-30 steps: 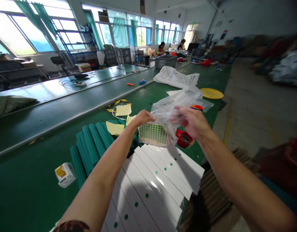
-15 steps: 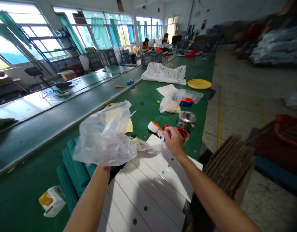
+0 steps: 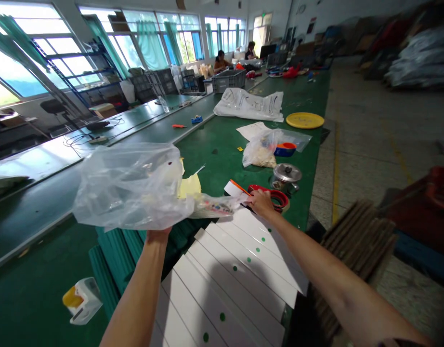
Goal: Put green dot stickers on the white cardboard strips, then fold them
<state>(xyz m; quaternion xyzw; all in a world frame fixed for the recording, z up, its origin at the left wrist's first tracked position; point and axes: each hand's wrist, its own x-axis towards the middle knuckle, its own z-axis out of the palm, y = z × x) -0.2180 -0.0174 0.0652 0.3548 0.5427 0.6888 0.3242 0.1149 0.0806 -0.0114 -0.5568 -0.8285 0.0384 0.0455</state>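
A large clear plastic bag (image 3: 128,188) billows over my left hand (image 3: 159,234), which holds it up; the bag covers most of its fingers. From it a narrow small-parts bag (image 3: 215,206) with little coloured pieces stretches right. My right hand (image 3: 262,202) has its fingers closed at that bag's far end. Right beside those fingers lie a roll of white labels with an orange edge (image 3: 236,188) and a red tape dispenser (image 3: 280,198). Below both arms, overlapping white flat boxes (image 3: 222,284) with green dots fan out.
Green ribbed pieces (image 3: 117,255) lie left of the boxes, near a white-and-yellow tape dispenser (image 3: 83,300). Farther along the green table (image 3: 207,156) are a lidded metal pot (image 3: 286,176), a yellow lid (image 3: 305,120) and a white sack (image 3: 249,104). Stacked cardboard (image 3: 352,250) stands right. Two people sit far back.
The large bag has swung left and spread out, showing more of the small-parts bag stretched between my hands. My right hand stays by the tape rolls. The view has shifted slightly.
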